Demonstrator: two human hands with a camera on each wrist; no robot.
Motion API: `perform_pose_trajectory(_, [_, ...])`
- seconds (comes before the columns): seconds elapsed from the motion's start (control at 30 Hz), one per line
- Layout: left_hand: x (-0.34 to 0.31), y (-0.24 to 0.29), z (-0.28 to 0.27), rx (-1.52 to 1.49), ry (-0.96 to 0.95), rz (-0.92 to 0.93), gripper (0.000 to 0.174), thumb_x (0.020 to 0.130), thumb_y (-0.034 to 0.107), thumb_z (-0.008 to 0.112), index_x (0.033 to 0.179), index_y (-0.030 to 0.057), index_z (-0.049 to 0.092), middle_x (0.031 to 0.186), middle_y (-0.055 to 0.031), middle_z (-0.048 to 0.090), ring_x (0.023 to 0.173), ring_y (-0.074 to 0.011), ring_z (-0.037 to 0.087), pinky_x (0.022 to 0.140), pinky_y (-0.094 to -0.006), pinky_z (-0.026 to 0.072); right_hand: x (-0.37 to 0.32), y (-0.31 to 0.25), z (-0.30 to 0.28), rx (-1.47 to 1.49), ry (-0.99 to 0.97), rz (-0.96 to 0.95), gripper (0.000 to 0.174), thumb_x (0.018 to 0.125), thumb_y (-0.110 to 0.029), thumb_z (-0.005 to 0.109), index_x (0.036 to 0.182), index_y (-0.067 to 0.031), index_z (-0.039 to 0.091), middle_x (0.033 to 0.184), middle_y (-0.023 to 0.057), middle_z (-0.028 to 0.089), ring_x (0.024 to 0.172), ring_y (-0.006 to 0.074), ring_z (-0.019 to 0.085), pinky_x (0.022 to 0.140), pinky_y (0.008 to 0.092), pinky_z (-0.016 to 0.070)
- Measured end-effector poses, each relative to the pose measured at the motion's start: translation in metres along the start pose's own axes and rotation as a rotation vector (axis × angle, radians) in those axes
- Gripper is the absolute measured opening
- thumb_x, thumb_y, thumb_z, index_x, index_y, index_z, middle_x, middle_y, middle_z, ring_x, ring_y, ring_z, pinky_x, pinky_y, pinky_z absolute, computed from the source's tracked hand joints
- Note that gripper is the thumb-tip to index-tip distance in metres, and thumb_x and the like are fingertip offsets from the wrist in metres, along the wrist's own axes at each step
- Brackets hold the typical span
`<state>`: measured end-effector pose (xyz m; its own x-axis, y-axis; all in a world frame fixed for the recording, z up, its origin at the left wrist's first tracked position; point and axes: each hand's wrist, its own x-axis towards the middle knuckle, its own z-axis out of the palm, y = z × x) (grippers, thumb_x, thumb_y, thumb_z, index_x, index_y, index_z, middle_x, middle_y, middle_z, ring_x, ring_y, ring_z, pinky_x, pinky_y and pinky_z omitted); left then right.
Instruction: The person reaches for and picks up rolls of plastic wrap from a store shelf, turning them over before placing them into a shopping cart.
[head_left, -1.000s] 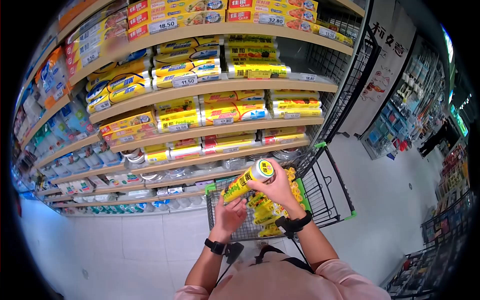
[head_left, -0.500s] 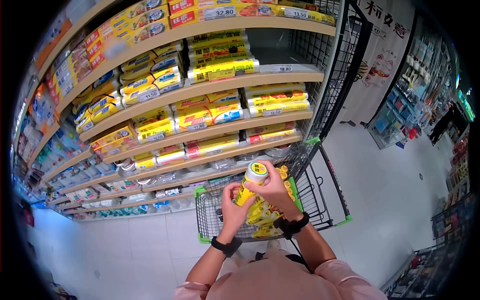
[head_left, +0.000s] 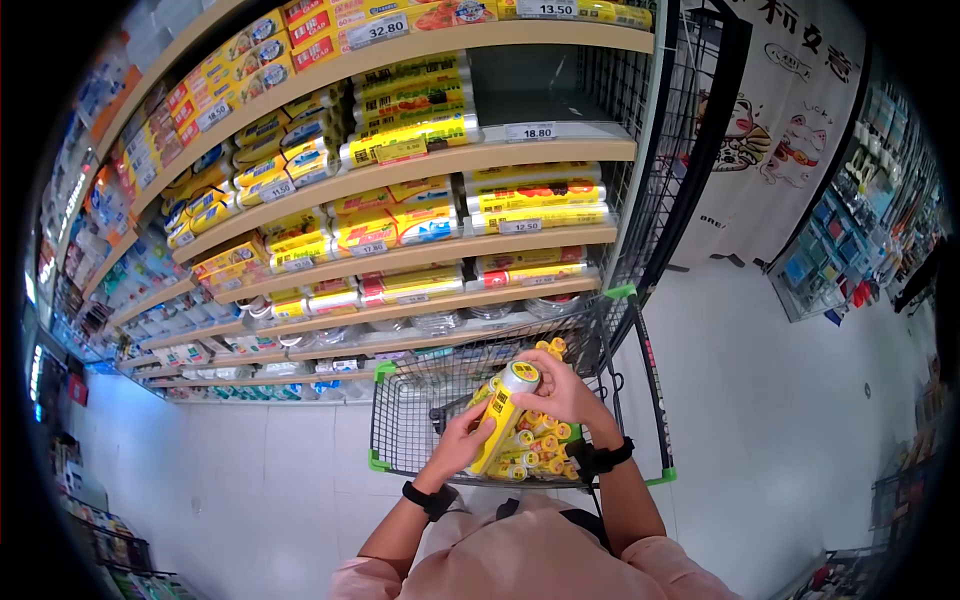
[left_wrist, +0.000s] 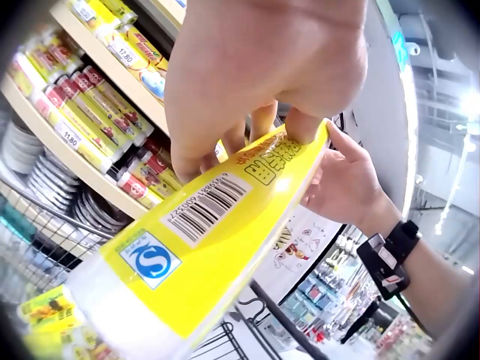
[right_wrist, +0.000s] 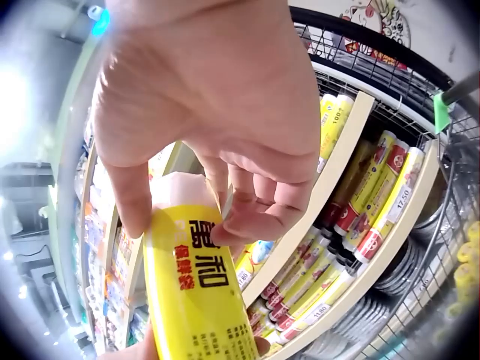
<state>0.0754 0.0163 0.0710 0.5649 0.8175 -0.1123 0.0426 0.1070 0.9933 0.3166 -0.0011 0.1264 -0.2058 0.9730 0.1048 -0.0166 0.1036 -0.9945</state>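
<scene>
Stocked shelving [head_left: 400,176] spans nine to twelve o'clock in the head view; pale floor [head_left: 250,450] lies at eight. At six o'clock, one yellow roll [head_left: 492,432] is held tilted over a wire cart [head_left: 400,428]. Left hand [head_left: 462,442]: clamped on its side. Right hand [head_left: 562,393]: clamped near its white upper end. Piled rolls [head_left: 545,440] occupy the cart at five o'clock.

the head view looks down over shelves [head_left: 540,241] and cart [head_left: 383,372], while both wrist views face one roll [head_left: 496,428] closely
</scene>
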Motion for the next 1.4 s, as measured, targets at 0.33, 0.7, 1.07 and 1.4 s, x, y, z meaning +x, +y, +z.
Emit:
perform_pose_trajectory(0.33, [-0.03,-0.03,-0.009,0.044,0.31,-0.057,0.03,0.095,0.003,0.064,0.124,0.0017,0.059,0.114,-0.0052,0.066,0.107,-0.0133,0.061,0.096,-0.0282,0.048,-0.017,0.048,0.009,-0.347,0.142,0.137,0.065,0.075,-0.026,0.08,0.131,-0.0091,0.051,0.116,0.0229,0.063,0.108,0.0389,0.063,0.091,0.0414,0.0507])
perform_pose_trajectory(0.7, [-0.041,-0.048,-0.048,-0.069,0.411,-0.172,0.014,0.097,0.013,0.066,0.109,0.0058,0.062,0.099,-0.0023,0.068,0.09,-0.0111,0.064,0.08,-0.0262,0.0503,-0.006,0.196,0.008,-0.473,0.364,0.272,0.053,0.074,-0.032,0.081,0.115,-0.0061,0.06,0.102,0.0183,0.069,0.098,0.0347,0.067,0.087,0.0415,0.0529])
perform_pose_trajectory(1.07, [0.003,-0.071,-0.104,-0.113,0.2,-0.315,0.012,0.096,0.006,0.066,0.107,0.0037,0.065,0.095,0.002,0.067,0.086,-0.0057,0.06,0.078,-0.0217,0.0482,0.123,0.275,0.06,-0.591,0.507,0.512,0.065,0.075,-0.03,0.082,0.124,0.0012,0.053,0.1,0.0202,0.068,0.092,0.0379,0.067,0.08,0.0441,0.0539])
perform_pose_trajectory(1.4, [0.016,-0.092,-0.164,-0.246,0.225,-0.336,0.012,0.096,0.005,0.066,0.107,0.004,0.064,0.099,0.0007,0.064,0.091,-0.0064,0.059,0.084,-0.0228,0.0475,0.21,0.366,0.069,-0.665,0.494,0.787,0.068,0.08,-0.03,0.081,0.13,0.0019,0.047,0.109,0.0224,0.066,0.096,0.0366,0.067,0.079,0.0498,0.0568])
